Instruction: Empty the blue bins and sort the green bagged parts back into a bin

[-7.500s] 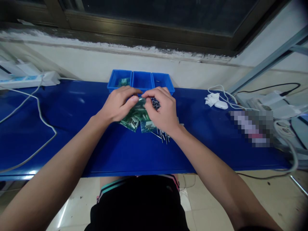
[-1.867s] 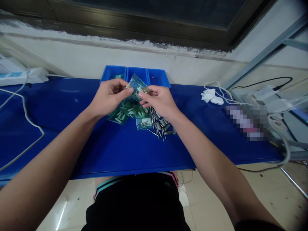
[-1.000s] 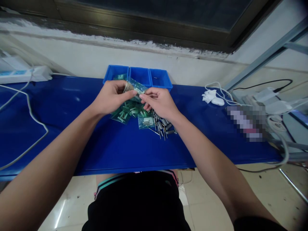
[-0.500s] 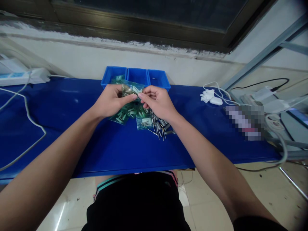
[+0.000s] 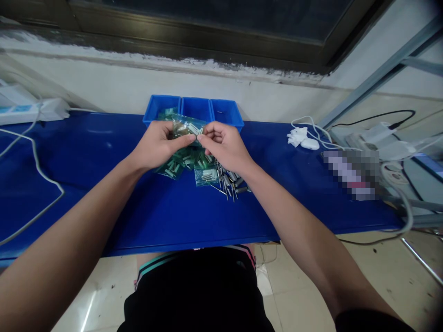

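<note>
Between them, my left hand and my right hand hold a small clear plastic bag by its near edge, thumbs on top. Pale, slim parts show inside it; their kind is too small to tell. Beneath and nearer to me, several similar greenish bags with pale parts lie on the blue table. One more bag lies at the right of that group. Beside it, partly under my right hand, is a loose pile of metal pins and cylinders.
Three joined blue bins stand by the wall; the left one has greenish bags in it. A power strip with white cables lies far left. On the right are a crumpled tissue, a white earphone case and a metal frame.
The bag in my hands has tilted a little and its upper part is spread flatter. Both hands keep their hold, and the view has shifted very slightly.
</note>
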The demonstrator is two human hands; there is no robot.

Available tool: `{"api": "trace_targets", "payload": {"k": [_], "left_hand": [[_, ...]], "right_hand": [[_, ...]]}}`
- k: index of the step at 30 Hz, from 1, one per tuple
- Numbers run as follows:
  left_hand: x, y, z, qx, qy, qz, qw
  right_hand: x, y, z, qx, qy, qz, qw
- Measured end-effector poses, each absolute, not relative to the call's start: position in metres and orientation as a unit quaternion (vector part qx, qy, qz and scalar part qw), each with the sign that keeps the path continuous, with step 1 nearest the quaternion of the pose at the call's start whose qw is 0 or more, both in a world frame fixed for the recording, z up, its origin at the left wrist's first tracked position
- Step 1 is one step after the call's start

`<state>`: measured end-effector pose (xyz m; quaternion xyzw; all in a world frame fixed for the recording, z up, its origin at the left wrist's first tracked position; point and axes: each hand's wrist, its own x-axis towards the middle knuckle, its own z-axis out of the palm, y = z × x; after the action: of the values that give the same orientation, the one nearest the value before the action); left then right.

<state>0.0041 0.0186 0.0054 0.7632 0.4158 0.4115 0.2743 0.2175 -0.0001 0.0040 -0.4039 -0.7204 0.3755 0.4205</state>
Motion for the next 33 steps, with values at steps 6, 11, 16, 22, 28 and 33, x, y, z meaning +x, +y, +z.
{"api": "trace_targets", "payload": {"k": [6,11,16,22,28,33], "left_hand": [[0.005,0.018,0.006,0.766,0.412,0.406,0.280],[0.007,0.015,0.008,0.773,0.400,0.396,0.294],[0.007,0.017,0.005,0.764,0.377,0.426,0.304],[0.006,0.023,-0.001,0.741,0.367,0.462,0.322],[0.006,0.033,0.000,0.683,0.386,0.533,0.317],[-0.010,0.034,0.003,0.645,0.524,0.545,0.110]], "right_hand": [[0.217,-0.002,0.006,-0.401,-0.726,0.362,0.426],[0.216,-0.005,0.009,-0.421,-0.725,0.334,0.431],[0.216,-0.005,0.009,-0.417,-0.727,0.325,0.439],[0.216,-0.001,0.003,-0.399,-0.725,0.319,0.462],[0.216,-0.001,0.002,-0.404,-0.725,0.335,0.447],[0.216,-0.009,0.007,-0.408,-0.751,0.320,0.409]]}}
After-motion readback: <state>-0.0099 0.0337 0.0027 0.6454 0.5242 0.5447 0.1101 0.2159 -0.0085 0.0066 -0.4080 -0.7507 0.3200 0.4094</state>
